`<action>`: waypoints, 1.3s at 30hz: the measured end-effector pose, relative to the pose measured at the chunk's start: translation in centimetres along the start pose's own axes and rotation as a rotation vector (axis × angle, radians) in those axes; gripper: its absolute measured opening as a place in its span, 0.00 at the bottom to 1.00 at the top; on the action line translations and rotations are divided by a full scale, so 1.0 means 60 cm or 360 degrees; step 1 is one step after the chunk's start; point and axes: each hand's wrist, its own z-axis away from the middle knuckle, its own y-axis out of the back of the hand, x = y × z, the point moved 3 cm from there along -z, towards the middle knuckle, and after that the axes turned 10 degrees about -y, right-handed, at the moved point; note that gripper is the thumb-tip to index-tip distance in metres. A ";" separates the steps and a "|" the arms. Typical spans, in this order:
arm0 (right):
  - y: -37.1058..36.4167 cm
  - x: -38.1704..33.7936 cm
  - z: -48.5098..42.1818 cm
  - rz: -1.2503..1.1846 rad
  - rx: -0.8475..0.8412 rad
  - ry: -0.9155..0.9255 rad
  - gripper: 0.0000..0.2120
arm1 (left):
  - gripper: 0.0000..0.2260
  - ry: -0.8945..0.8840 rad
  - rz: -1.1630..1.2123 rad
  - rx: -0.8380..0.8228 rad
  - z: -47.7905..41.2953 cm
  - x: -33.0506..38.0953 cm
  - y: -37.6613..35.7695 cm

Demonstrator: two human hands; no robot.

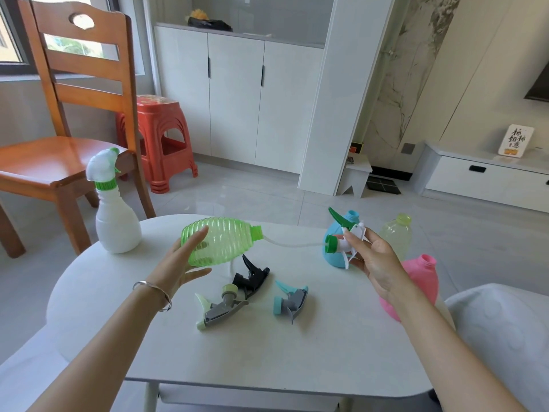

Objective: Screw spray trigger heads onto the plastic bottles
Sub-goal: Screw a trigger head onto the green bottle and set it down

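My left hand (184, 263) holds a ribbed clear green bottle (221, 243) on its side above the table, neck pointing right. My right hand (372, 257) grips a white trigger head with green lever and green collar (341, 237); its thin white dip tube (289, 242) reaches into the green bottle's mouth. Behind that head stands a blue bottle (334, 257). A pale yellow bottle (396, 234) and a pink bottle (421, 278) stand at the right. Loose heads lie on the table: a black one (252, 278), a grey and pale green one (221, 307), a grey and teal one (291, 298).
A white bottle with its white and green trigger head fitted (114, 215) stands at the far left of the white oval table (267, 352). A wooden chair (68, 120) and a red stool (166, 138) are behind it. A white cushion (505, 331) lies at the right.
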 end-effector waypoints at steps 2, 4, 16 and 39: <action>-0.006 0.001 -0.001 0.0008 -0.0007 0.0006 0.11 | 0.35 -0.0012 -0.0104 -0.0076 0.004 0.002 -0.005; -0.021 0.007 0.001 0.0011 -0.0061 -0.0009 0.12 | 0.36 -0.0021 -0.0167 -0.0195 0.010 0.000 -0.019; -0.109 0.028 0.011 0.0129 -0.0357 -0.0028 0.15 | 0.43 0.0038 -0.0147 -0.0296 0.033 0.005 -0.061; -0.111 0.020 0.006 0.0000 -0.0340 0.0064 0.18 | 0.38 0.0007 0.0064 -0.0508 0.043 0.018 -0.065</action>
